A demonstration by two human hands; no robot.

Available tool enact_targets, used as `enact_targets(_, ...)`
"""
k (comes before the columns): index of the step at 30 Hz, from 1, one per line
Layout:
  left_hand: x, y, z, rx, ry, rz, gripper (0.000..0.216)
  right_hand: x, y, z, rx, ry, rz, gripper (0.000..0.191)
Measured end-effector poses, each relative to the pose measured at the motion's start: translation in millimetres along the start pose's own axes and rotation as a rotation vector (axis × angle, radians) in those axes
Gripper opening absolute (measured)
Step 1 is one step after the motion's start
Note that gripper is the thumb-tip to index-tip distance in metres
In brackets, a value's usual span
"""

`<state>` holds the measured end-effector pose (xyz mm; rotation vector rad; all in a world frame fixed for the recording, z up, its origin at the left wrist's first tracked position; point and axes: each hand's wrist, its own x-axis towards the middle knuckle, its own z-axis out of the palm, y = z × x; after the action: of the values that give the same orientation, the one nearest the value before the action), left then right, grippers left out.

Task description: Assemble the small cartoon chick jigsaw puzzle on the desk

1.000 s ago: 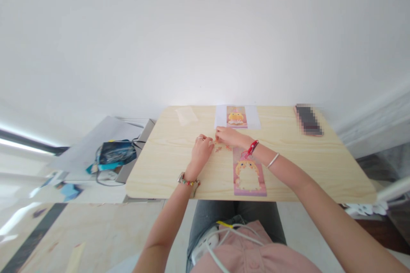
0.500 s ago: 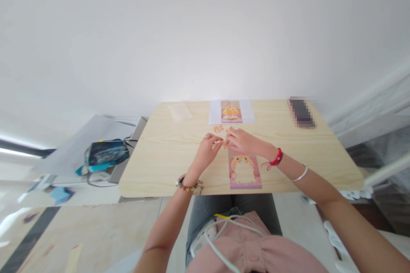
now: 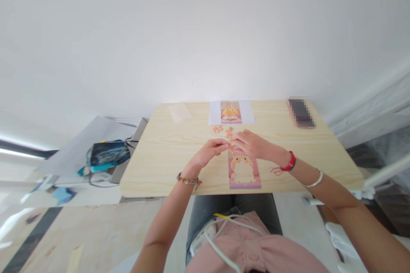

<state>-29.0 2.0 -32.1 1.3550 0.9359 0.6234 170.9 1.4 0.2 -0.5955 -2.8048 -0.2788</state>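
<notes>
A jigsaw puzzle (image 3: 245, 185) with a pink and purple border and a yellow figure lies near the table's front edge, its middle pale and unfilled. Just beyond its upper left corner, my left hand (image 3: 209, 152) has thumb and fingers pinched together. My right hand (image 3: 251, 143) reaches in from the other side, fingers bent and closed, partly covering the puzzle's top. The fingertips almost meet over small orange bits; whatever each pinch holds is too small to make out. Loose puzzle pieces (image 3: 218, 129) lie beyond the hands, with another small heap (image 3: 229, 132) beside them.
A white sheet with a printed picture (image 3: 230, 112) lies at the table's back, near the wall. To its left is a translucent bag (image 3: 180, 112); at the back right lies a phone (image 3: 301, 113). Left of the table, a dark bag (image 3: 109, 153) sits on a lower surface.
Both hands have come slightly nearer to me and shifted right, uncovering the heap of pieces behind them. The left hand has turned flatter, its fingers pointing right. The puzzle has stayed put.
</notes>
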Motion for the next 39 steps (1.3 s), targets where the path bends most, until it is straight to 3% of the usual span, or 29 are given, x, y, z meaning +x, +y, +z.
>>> enact_targets(5, 2, -2, -5, -0.045, -0.081, -0.038, 0.025, 3, 1, -6, -0.059, -0.07, -0.06, 0.023)
enact_targets(15, 1, -2, -4, -0.096, -0.084, -0.072, 0.022, 6, 3, -7, -0.036, -0.067, -0.115, 0.024)
enact_targets(18, 0, -2, 0, -0.17, 0.003, -0.101, 0.022, 2, 1, -3, 0.09, 0.044, -0.006, 0.019)
enact_targets(23, -3, -3, 14, -0.33, 0.219, -0.103, 0.026, -5, -13, 9, 0.221, 0.32, 0.355, 0.023)
enact_targets(27, -7, -2, 25, -0.383, 0.29, -0.09, 0.027, -4, -22, 12, 0.208, 0.37, 0.458, 0.015)
enact_targets(31, -6, -5, 29, -0.246, 0.306, -0.058, 0.027, -5, -20, 12, 0.276, 0.349, 0.466, 0.014)
enact_targets(36, 0, -13, 25, 0.111, 0.297, 0.176, 0.024, -16, -7, 17, 0.493, 0.296, 0.434, 0.012)
enact_targets(39, 0, -16, 25, 0.356, 0.274, 0.244, 0.019, -24, 2, 23, 0.595, 0.207, 0.374, 0.014)
